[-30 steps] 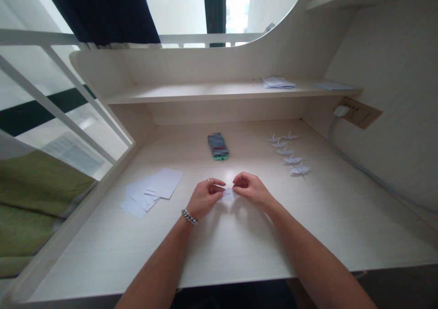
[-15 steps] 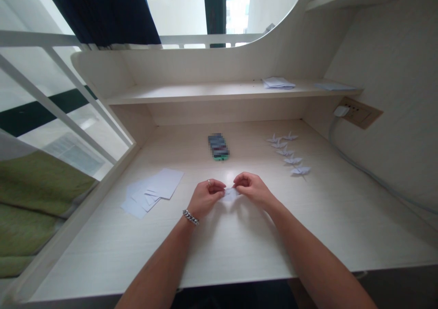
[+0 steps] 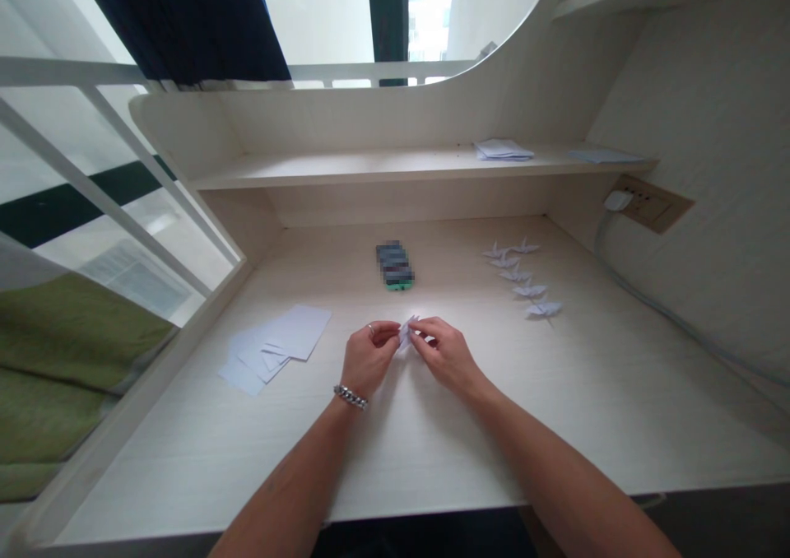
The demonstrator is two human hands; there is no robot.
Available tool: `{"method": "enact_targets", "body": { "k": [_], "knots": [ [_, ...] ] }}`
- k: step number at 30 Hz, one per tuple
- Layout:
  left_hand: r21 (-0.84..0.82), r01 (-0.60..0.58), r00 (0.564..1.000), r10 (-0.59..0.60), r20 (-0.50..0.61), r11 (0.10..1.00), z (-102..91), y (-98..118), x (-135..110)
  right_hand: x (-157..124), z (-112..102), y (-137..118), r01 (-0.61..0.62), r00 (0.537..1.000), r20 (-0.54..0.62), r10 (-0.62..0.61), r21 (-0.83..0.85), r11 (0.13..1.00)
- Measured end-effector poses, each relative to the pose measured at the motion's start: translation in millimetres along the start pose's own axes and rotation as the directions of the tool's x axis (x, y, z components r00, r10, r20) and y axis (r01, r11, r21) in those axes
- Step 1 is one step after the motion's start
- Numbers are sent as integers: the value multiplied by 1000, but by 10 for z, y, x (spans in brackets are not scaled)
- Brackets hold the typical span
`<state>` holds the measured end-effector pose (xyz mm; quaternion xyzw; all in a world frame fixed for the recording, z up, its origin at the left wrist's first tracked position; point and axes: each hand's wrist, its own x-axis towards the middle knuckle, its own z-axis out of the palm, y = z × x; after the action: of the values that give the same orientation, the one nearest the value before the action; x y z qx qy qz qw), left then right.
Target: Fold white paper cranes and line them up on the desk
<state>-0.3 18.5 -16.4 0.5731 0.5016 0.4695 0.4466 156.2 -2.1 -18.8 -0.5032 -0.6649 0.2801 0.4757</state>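
Note:
Over the middle of the pale wooden desk [image 3: 432, 451], my left hand [image 3: 367, 356] and my right hand [image 3: 445, 352] both pinch one small folded piece of white paper [image 3: 407, 328] between their fingertips. The paper stands up a little between the two hands. My left wrist wears a metal chain bracelet, and a ring shows on one left finger. To the right, a row of several finished white paper cranes [image 3: 520, 276] lies on the desk.
A loose pile of white paper squares [image 3: 275, 348] lies left of my hands. A phone [image 3: 394, 265] rests farther back. A shelf [image 3: 395, 165] above carries more paper [image 3: 503, 150]. A wall socket [image 3: 651, 203] with a plug and cable is at the right.
Both hands have drawn closer together and shifted slightly left. The folded paper has been raised and now stands up between the fingertips instead of lying low between the hands.

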Motion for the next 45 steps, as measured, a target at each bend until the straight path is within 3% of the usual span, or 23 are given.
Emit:
{"method": "enact_targets", "body": {
  "k": [6,14,21,28,45],
  "knots": [
    [-38,-20,999,21,30,999,14,-8,-8,19,-20,10,-93,996,19,92,61,994],
    [44,-150,982,144,122,988,27,-17,-46,45,-8,100,-201,978,104,183,211,957],
    [247,-86,986,117,-115,965,-97,37,19,82,-40,156,-305,952,96,289,267,914],
    [35,-30,988,24,154,999,-28,47,-15,58,-51,134,-275,954,183,236,228,934],
    [9,5,988,-6,156,1000,-26,63,-25,45,-76,56,-257,960,182,211,285,924]
  ]
}}
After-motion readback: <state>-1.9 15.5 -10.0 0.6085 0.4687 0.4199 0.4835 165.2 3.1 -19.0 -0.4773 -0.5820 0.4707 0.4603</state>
